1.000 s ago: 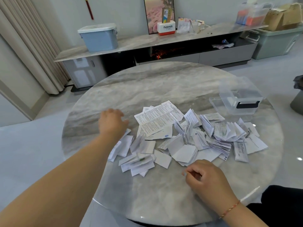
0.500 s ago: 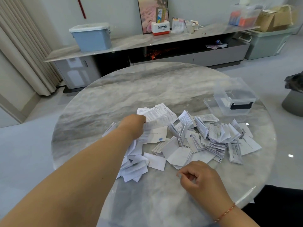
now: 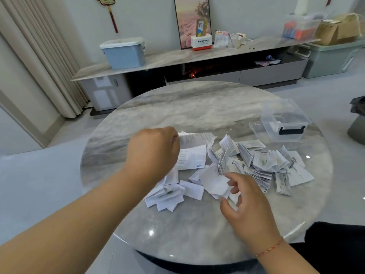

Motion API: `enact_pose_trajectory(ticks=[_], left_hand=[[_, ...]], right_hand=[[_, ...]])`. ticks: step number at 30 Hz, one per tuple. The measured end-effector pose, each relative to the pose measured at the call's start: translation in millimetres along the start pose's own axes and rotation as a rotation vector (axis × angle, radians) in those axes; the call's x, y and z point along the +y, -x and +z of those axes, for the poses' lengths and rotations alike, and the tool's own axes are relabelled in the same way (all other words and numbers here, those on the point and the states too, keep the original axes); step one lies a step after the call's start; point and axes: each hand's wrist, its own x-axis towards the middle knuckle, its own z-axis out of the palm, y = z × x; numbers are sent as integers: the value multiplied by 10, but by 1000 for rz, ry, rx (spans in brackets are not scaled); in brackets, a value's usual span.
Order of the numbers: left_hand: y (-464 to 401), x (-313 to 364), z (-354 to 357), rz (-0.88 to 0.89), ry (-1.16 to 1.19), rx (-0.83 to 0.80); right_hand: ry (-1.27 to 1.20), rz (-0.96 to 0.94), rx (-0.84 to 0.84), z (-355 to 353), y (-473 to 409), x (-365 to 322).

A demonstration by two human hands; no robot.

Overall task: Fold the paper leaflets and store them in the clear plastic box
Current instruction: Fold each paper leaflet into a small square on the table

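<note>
On the round marble surface (image 3: pixel 197 107), a loose heap of paper leaflets (image 3: pixel 252 161) spreads across the near half, and the clear plastic box (image 3: pixel 284 120) stands just beyond the heap's far right end, close to the surface's right edge. The box has a dark handle on its near face, and its clear lid (image 3: pixel 256 127) lies flat against its left side. From this view nothing can be made out inside the box.

The left hand (image 3: pixel 154 151) is at the heap's left end, its fingers curled round the left edge of a large printed leaflet (image 3: pixel 194 140) that lies at the far side of the heap. A second large sheet (image 3: pixel 192 158) with a small blue mark lies just nearer than that one. Near the heap's left end sits a cluster of small folded white pieces (image 3: pixel 167 196).

The right hand (image 3: pixel 248 202) is at the near edge of the heap, fingers half spread and loosely bent, the fingertips (image 3: pixel 229 177) touching a blank white leaflet (image 3: pixel 214 180); whether they actually grip it cannot be told. A thin red bracelet (image 3: pixel 269 248) circles that wrist.

Beyond the heap, across the floor, a long low cabinet (image 3: pixel 197 56) carries a pale blue bin (image 3: pixel 123 52).
</note>
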Motion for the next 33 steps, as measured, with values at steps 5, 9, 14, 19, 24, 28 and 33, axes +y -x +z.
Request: enact_pose_trajectory(ticks=[5,9,14,19,24,28,33], left_hand=[[740,481,-260,189,-73,-71],[1207,640,-136,278,-35,-174],[1552,500,-169,149,111,-274],[1627,199,-129,-161,448,-492],[1519,215,-134,-367,563,-45],[1608,349,-56,-125,484,125],[1867,601,392,175,318,-342]], right_hand=[[98,-273,-37,17,139,-145],[179,-424,-163,48,310,-36],[211,-400,-352,-24,469,170],[171,-369,-405,-33,551,360],[153,-158,-342,-113,564,262],[24,361,-353,-132,586,125],[-390,825,-394,-154,657,-114]])
